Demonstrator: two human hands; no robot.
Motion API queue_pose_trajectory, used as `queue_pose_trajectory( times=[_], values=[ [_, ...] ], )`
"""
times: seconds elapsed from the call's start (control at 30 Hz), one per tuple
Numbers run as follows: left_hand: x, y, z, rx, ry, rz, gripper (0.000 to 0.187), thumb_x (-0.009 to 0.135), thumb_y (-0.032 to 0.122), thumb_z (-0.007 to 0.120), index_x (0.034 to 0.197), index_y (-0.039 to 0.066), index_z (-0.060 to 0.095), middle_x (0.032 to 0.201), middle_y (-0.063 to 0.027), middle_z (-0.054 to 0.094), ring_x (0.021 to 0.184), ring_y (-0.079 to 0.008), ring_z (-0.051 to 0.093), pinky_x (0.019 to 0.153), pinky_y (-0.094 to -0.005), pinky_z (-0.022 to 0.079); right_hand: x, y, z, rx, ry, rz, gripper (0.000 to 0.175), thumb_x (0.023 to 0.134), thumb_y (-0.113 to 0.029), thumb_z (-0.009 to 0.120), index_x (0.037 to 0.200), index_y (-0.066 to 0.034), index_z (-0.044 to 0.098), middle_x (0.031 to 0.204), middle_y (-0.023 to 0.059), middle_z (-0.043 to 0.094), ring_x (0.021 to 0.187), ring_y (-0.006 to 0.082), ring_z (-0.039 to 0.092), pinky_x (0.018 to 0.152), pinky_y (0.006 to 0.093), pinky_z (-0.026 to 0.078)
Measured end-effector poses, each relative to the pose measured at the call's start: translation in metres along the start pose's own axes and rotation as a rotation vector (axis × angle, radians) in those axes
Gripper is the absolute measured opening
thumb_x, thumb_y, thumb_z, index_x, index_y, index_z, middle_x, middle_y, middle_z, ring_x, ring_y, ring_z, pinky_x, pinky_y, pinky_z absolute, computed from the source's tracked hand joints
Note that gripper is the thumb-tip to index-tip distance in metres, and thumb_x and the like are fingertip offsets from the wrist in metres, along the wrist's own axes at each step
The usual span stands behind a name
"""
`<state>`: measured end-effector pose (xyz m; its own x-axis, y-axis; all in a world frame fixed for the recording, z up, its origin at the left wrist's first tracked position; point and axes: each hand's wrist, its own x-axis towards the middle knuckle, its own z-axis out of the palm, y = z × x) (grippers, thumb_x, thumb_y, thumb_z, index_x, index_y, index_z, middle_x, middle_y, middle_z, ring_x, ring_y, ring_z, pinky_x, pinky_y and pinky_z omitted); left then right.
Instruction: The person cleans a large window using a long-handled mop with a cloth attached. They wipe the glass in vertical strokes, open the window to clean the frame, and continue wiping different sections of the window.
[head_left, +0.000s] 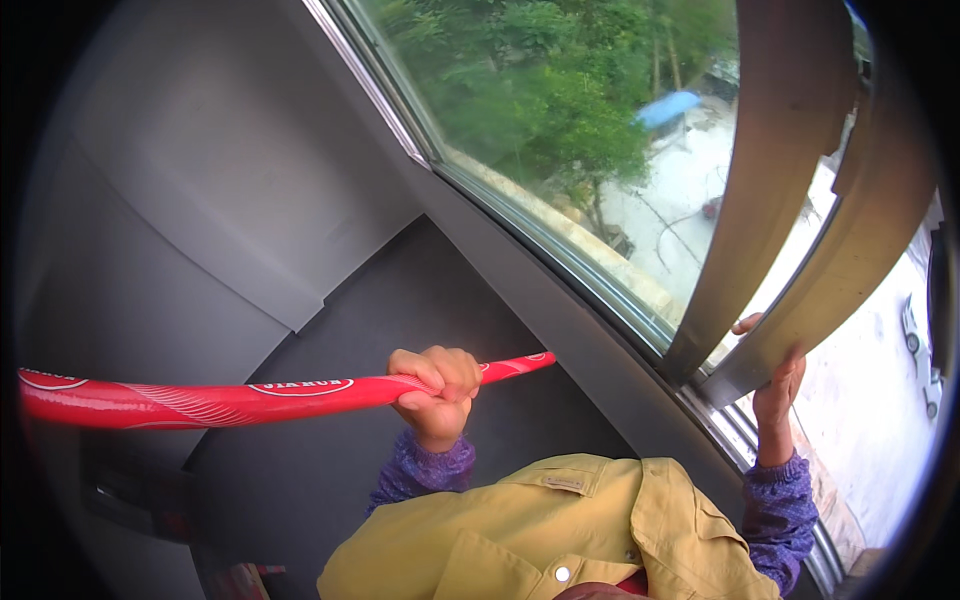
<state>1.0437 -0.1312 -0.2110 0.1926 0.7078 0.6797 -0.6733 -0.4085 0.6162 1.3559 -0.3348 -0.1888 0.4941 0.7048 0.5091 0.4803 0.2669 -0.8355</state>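
A red pole (300, 401) with white curved stripes and printed writing lies crosswise before me. My left hand (439, 382) is closed around it towards its right part, where it tapers to a red tip. Its left end runs to the dark rim of the view. My right hand (780, 394) grips the bronze-coloured metal frame (847, 262) of a sliding window sash, low down. Its thumb side shows at the right edge, and a fingertip appears through the gap on the other side; the other fingers are hidden. A second, similar upright frame (780, 112) stands beside it on the left.
Below the glass pane (540, 90) runs a metal window track (570, 247), with a grey ledge (510, 262) on my side. Grey walls (202, 172) meet a dark grey surface (390, 300). A dark object (135, 487) sits at lower left. Outside, far below, are trees and parked vehicles (919, 345).
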Motion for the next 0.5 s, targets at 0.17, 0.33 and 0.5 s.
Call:
queue_pose_trajectory(
  times=[0.17,0.33,0.5],
  values=[
    [-0.009,0.001,0.0,-0.116,0.112,-0.123,0.046,0.096,0.055,0.047,0.088,0.011,0.037,0.056,0.0005,0.037,0.041,-0.0091,0.031,0.038,-0.0261,0.031,0.014,-0.003,0.022,-0.038,-0.06,0.059,0.081,0.093,-0.071,0.033,0.116,0.0032,0.055,0.108,0.0159,0.062,0.099,0.0222,0.059,0.086,0.034,0.045],
    [-0.019,0.018,-0.005,-0.123,0.157,-0.213,0.046,0.097,0.054,0.046,0.088,0.011,0.037,0.056,0.0006,0.037,0.04,-0.0087,0.03,0.037,-0.0251,0.031,0.002,0.019,0.025,0.033,0.026,0.178,0.072,0.1,-0.061,0.03,0.118,0.0039,0.057,0.107,0.0137,0.064,0.098,0.02,0.06,0.086,0.032,0.047],
    [-0.028,0.032,-0.008,-0.074,0.15,-0.24,0.044,0.1,0.054,0.039,0.087,0.012,0.035,0.055,0.0011,0.035,0.037,-0.0076,0.027,0.034,-0.0233,0.029,-0.001,0.027,0.033,-0.149,0.146,0.138,0.049,0.106,-0.039,0.03,0.101,0.0018,0.056,0.08,0.0011,0.049,0.073,0.012,0.041,0.067,0.0274,0.035]
  ],
)
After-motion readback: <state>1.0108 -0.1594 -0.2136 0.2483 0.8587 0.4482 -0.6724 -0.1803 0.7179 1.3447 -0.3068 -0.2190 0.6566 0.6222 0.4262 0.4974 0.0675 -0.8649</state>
